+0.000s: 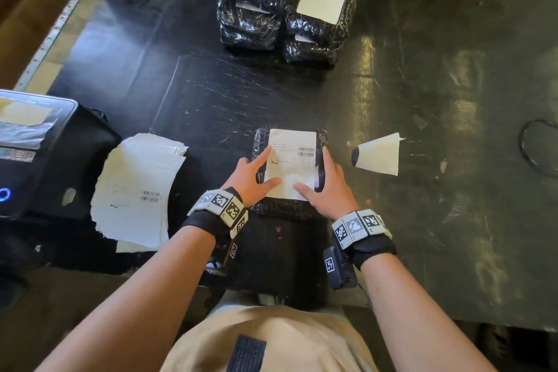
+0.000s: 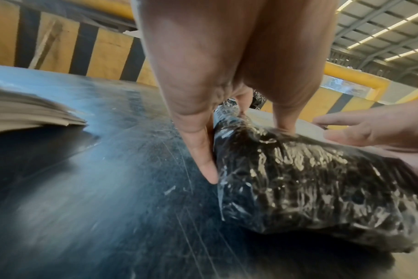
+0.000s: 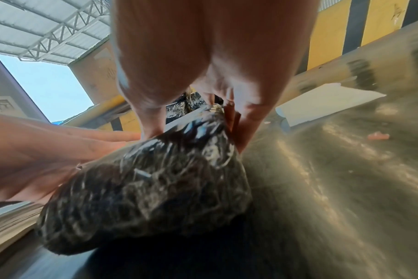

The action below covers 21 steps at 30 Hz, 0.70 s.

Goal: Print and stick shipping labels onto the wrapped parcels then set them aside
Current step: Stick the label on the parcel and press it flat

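A black wrapped parcel (image 1: 290,169) lies at centre frame on the dark table (image 1: 422,84), a white shipping label (image 1: 291,160) on its top face. The left hand (image 1: 256,175) and right hand (image 1: 326,187) flank it, fingers straight and spread, thumbs pressing the label's near edge, apparently to smooth it down. Labelled parcels (image 1: 283,0) stand stacked at upper centre; discarded backing sheets (image 1: 136,184) pile up at left beside the printer (image 1: 33,145)

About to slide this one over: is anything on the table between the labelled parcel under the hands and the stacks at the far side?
Nothing visible: the table is bare between the parcel and the stacks.
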Each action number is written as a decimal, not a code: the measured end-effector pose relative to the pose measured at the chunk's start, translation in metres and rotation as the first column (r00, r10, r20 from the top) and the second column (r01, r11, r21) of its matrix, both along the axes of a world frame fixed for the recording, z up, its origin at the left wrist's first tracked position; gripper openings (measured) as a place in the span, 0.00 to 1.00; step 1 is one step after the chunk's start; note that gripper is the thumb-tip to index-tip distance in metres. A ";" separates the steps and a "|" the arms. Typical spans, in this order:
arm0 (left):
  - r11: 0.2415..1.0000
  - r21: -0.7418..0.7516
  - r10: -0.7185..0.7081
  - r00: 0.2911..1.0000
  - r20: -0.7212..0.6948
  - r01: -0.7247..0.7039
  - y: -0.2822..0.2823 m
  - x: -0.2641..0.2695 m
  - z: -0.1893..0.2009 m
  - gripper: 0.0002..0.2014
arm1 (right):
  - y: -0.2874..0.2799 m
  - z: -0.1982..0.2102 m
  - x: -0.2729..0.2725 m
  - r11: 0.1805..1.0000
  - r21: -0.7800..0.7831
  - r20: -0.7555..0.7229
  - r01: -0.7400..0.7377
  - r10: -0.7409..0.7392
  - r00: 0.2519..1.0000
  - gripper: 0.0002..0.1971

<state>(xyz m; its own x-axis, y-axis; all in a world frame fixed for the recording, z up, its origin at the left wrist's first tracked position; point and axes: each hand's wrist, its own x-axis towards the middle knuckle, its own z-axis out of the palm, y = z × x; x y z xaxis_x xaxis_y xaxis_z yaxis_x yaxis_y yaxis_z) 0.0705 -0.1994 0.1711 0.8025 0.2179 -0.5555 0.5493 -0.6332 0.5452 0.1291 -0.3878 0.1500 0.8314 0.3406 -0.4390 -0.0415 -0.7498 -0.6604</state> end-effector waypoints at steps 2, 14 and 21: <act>1.000 0.009 -0.015 1.000 -0.023 0.015 0.002 -0.001 -0.001 0.39 | -0.001 -0.001 -0.004 0.999 0.037 -0.009 -0.004 0.004 1.000 0.48; 0.928 0.232 -0.297 0.955 -0.003 0.290 -0.004 0.013 -0.001 0.37 | -0.013 0.004 -0.007 0.973 -0.152 0.069 -0.174 0.186 0.980 0.38; 0.908 0.302 -0.317 0.947 0.043 0.291 0.000 0.035 -0.010 0.30 | 0.036 0.012 0.035 0.889 -0.311 0.291 -0.335 0.425 0.858 0.25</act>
<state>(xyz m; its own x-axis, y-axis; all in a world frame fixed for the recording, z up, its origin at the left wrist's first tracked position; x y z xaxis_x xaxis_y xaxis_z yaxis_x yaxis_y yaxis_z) 0.1055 -0.1989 0.1615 0.8985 0.0949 -0.4285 0.2627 -0.8984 0.3519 0.1637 -0.3520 0.1618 0.7702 0.5816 -0.2616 0.4734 -0.7963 -0.3766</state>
